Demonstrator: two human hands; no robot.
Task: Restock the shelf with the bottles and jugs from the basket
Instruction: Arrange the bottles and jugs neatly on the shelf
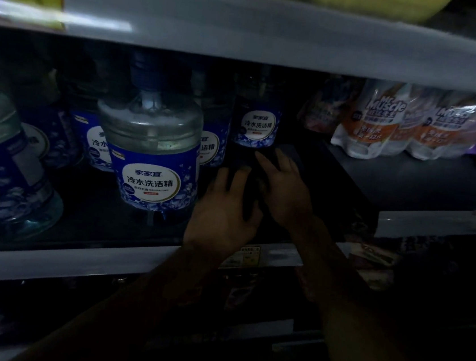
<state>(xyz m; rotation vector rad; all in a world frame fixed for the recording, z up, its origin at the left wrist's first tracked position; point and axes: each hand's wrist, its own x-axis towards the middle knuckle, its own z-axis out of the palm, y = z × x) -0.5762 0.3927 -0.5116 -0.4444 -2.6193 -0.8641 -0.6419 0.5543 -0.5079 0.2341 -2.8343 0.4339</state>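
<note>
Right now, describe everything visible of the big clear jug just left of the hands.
The jug is squat, clear plastic, with a domed shoulder, narrow neck and dark blue cap. A blue floral label with a white oval and Chinese text wraps its lower body. It stands upright on the dark shelf, similar jugs behind it. The left hand is close beside it; contact is unclear.

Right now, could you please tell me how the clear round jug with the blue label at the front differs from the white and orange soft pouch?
The clear round jug is see-through with a blue label; the white and orange pouch is opaque. The jug stands near the front; the pouch sits further back, to the right. The pouch reads Mr Muscle; the jug does not. Both stand upright.
</note>
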